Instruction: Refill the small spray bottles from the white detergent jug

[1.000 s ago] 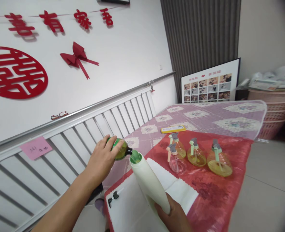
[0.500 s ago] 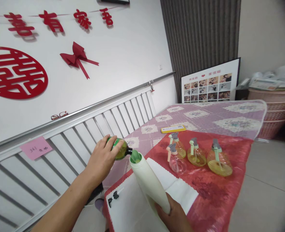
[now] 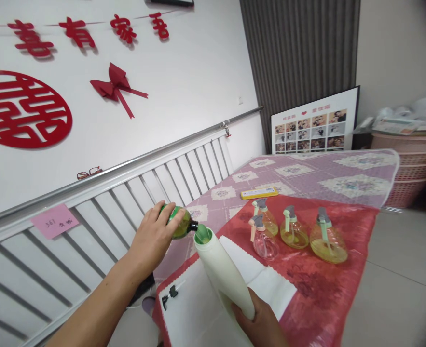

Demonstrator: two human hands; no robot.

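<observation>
My left hand [image 3: 157,229] is wrapped round a green bottle [image 3: 183,224] that lies tilted on its side. Its black neck meets the mouth of a large white bottle [image 3: 223,270], where a green spout [image 3: 203,234] shows inside the rim. Lower down, my right hand [image 3: 258,315] grips the white bottle, which leans toward the left. Whether liquid is flowing between them I cannot tell. A black pump top [image 3: 169,296] lies on the white cloth [image 3: 191,308] below my left hand.
Several spray bottles [image 3: 294,233] with yellowish liquid stand on the red cloth [image 3: 317,284], beside a pink one [image 3: 265,243]. Behind them lies a yellow case [image 3: 259,193]. A white railing [image 3: 126,207] runs along the left; pink baskets [image 3: 408,168] stand at the right.
</observation>
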